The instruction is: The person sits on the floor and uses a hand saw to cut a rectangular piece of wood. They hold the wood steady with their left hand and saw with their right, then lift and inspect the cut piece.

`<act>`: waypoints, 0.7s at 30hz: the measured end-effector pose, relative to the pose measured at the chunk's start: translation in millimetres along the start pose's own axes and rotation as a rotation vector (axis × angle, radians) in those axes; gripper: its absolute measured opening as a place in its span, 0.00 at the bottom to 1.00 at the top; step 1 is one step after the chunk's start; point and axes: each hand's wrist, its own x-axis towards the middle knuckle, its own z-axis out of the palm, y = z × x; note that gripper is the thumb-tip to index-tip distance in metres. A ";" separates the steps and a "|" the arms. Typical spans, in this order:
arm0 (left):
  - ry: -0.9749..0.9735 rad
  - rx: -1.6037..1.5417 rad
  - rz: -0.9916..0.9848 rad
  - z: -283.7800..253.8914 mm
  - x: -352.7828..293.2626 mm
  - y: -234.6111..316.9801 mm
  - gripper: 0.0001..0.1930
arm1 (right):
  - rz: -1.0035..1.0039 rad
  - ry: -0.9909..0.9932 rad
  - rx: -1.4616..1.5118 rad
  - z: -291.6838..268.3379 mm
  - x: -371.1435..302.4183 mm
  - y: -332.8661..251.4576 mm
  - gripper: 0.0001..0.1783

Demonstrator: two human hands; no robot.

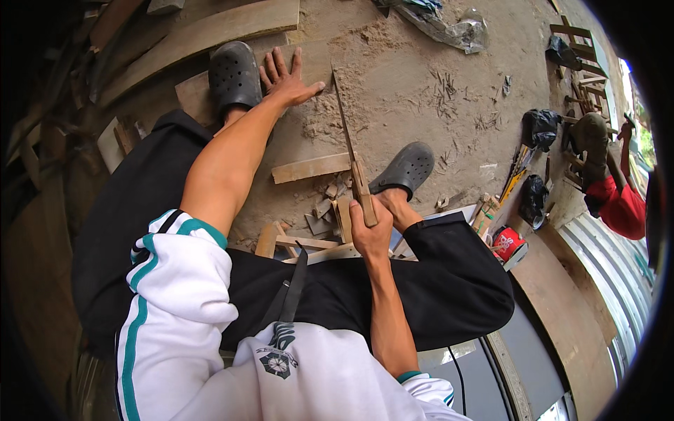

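Note:
My left hand (284, 85) presses flat with spread fingers on a thin wooden board (316, 62) lying on the ground. Beside that hand, my foot in a dark grey clog (234, 74) stands on the board too. My right hand (372, 228) is closed round the wooden handle of a handsaw (359, 181). Its narrow blade points away from me, with the far end at the board's right edge; whether the teeth touch the wood I cannot tell. A wooden offcut (309, 169) lies just left of the saw.
Small wood scraps (323, 217) lie between my legs, with sawdust around. Longer planks (203, 45) are at the far left. A red can (509, 245), black plastic bags (540, 128) and a crumpled clear bag (449, 28) lie to the right. A person in red (621, 207) is at far right.

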 end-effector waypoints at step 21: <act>0.027 -0.044 0.021 5.4 3.4 -1.5 0.60 | -0.032 -0.058 -0.038 -10.2 3.5 -7.0 0.13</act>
